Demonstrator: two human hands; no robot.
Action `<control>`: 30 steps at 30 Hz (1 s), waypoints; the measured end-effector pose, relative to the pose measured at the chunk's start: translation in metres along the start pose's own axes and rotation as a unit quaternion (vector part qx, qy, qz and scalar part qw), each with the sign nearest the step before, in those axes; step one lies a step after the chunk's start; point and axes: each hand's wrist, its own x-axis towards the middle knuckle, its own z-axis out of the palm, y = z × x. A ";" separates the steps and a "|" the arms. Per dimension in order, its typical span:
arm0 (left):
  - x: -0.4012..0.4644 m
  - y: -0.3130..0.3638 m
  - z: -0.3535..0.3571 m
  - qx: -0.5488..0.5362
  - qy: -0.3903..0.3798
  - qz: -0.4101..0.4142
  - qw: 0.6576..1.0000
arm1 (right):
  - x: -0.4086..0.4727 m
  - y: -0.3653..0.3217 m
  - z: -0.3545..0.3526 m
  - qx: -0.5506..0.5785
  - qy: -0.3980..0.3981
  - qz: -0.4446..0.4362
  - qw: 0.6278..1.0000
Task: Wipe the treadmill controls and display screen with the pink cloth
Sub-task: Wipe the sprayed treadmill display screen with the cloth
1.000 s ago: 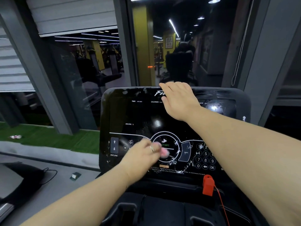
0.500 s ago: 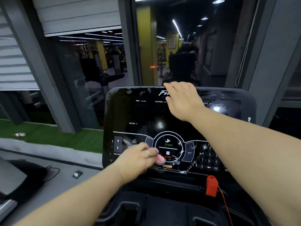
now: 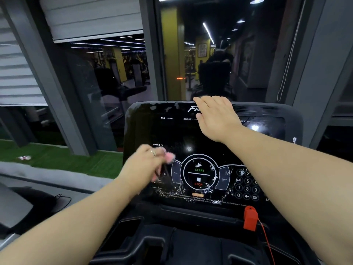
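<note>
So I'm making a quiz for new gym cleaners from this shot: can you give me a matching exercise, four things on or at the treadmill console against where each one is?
Things:
1. pink cloth
2. right hand
3. red safety clip
4. number keypad

Places:
A. on the ledge below the panel's right part
B. at the console's top edge
C. in the left hand's grip, left of the START/STOP ring
D. right part of the control panel, right of the START/STOP ring

Pairs: 1-C, 2-B, 3-A, 4-D
</note>
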 end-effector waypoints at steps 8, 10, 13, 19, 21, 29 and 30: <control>-0.034 0.027 0.022 0.019 -0.102 0.044 0.994 | 0.000 0.000 0.003 -0.009 0.007 -0.001 1.000; -0.023 0.014 0.018 0.007 -0.072 0.027 0.997 | -0.001 0.000 0.003 -0.015 0.011 -0.004 1.000; -0.004 0.003 0.009 -0.031 0.030 -0.099 0.994 | -0.001 0.000 0.004 -0.031 0.002 -0.004 1.000; -0.031 0.029 0.023 0.006 -0.046 0.032 0.998 | -0.003 -0.002 0.002 -0.049 -0.001 -0.008 0.999; -0.024 0.020 0.014 0.017 -0.054 0.051 0.997 | -0.002 -0.003 0.001 -0.050 -0.004 -0.007 0.999; -0.029 0.036 0.026 -0.024 0.002 -0.015 1.000 | -0.002 -0.002 0.000 -0.037 -0.007 -0.005 0.999; -0.038 0.045 0.028 -0.011 -0.023 0.034 0.999 | -0.002 -0.002 0.000 -0.037 -0.009 -0.006 0.999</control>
